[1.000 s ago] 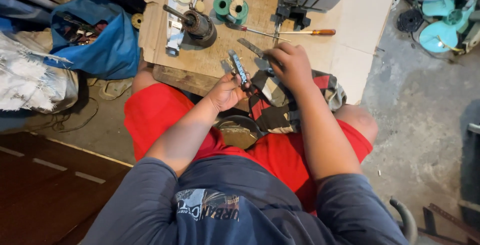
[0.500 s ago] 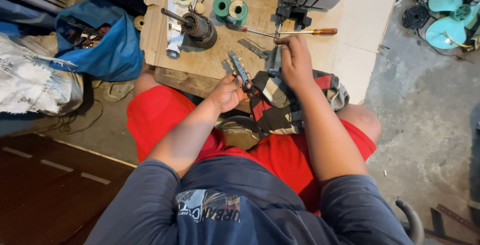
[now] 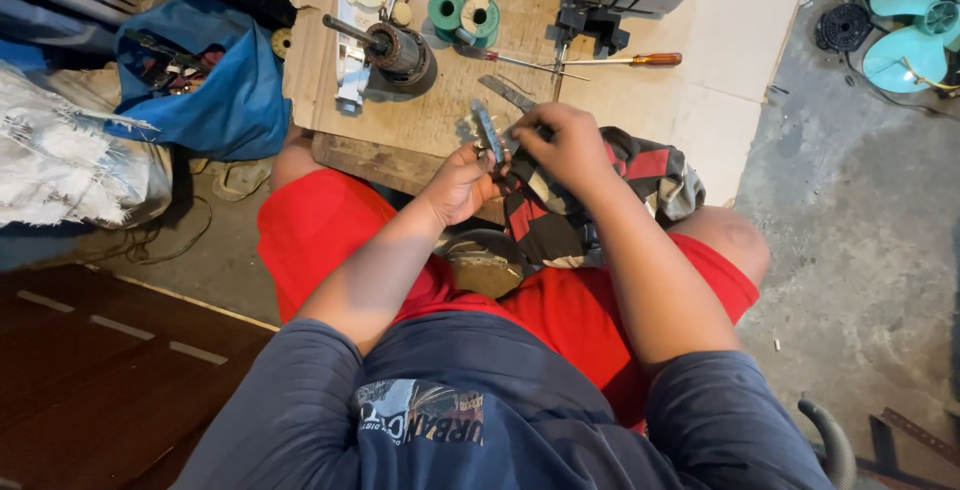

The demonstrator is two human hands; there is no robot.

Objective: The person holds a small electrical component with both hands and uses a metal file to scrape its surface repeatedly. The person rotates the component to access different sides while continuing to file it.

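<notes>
Apparently both hands, left (image 3: 462, 182) and right (image 3: 568, 146), meet, each grip pinching a grey tool (image 3: 488, 131).

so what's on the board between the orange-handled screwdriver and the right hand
In the head view, only bare cardboard shows between the orange-handled screwdriver and the right hand. A flat grey metal strip lies just off to one side of that stretch.

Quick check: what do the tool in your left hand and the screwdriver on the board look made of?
Tool in the left hand: looks like grey metal, dull sheen, slim bar shape. Screwdriver: thin shiny metal shaft, translucent orange handle, probably plastic. Board: tan, matte, likely cardboard over wood.
</notes>
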